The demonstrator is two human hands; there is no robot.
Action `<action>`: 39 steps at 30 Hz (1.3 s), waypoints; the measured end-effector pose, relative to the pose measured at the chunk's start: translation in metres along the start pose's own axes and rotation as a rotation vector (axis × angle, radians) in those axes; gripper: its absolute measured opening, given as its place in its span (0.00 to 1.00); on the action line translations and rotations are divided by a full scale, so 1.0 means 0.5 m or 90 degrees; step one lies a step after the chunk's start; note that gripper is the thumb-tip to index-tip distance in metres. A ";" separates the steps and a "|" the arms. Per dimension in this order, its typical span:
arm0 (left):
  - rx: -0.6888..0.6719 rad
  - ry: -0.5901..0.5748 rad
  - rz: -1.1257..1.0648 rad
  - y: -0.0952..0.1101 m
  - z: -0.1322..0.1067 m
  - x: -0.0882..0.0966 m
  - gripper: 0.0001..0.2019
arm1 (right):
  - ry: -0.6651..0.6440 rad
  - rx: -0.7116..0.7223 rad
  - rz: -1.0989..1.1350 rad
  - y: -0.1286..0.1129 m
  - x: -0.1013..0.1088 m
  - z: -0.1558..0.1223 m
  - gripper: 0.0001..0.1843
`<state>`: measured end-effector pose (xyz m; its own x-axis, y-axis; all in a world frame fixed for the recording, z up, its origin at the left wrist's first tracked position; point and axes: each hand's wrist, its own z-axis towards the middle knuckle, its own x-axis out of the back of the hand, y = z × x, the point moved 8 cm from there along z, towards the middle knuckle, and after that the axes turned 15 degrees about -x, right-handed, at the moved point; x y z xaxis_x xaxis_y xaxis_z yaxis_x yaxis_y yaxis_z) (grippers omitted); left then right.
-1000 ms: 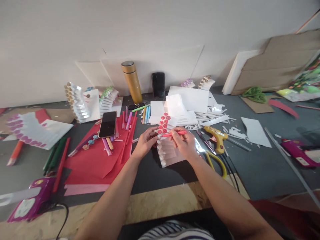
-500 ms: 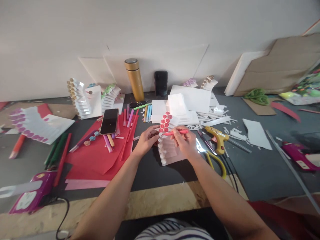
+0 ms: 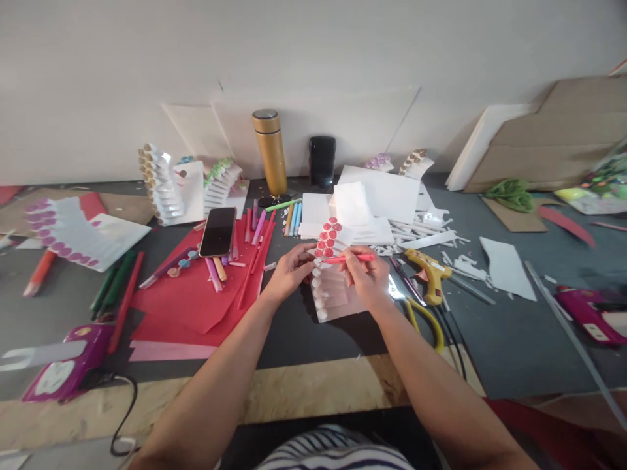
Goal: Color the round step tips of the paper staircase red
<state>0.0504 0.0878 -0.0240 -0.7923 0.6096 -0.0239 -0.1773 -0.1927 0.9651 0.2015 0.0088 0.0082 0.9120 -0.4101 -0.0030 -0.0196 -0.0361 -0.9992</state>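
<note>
My right hand (image 3: 366, 275) pinches a red marker (image 3: 353, 258), its tip pointing left at a row of white paper rolls. These rolls (image 3: 320, 292) are fixed along the edge of a white card (image 3: 350, 312). The round ends of the far rolls (image 3: 327, 237) are red, and the near ends are white. My left hand (image 3: 292, 273) has its thumb and fingers closed on the left edge of the card, by the end of the red rolls. Part of that edge is hidden behind the fingers.
Red paper sheets (image 3: 196, 300) with a phone (image 3: 217, 232) and markers lie left. A yellow glue gun (image 3: 431, 274) and yellow-handled scissors (image 3: 426, 320) lie right. A gold bottle (image 3: 270, 153) and black phone (image 3: 322, 161) stand behind. Paper scraps (image 3: 416, 232) are scattered beyond the card.
The camera view has shifted slightly, moving the scene a little to the right. Both hands keep nearly the same hold, with the marker still at the rolls.
</note>
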 end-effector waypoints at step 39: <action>-0.008 -0.005 -0.009 0.004 0.002 -0.003 0.25 | -0.015 0.011 -0.011 -0.011 -0.005 -0.006 0.11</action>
<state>0.0518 0.0875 -0.0216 -0.7854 0.6180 -0.0351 -0.1954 -0.1937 0.9614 0.1979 0.0075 0.0137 0.9218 -0.3874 0.0137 0.0035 -0.0269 -0.9996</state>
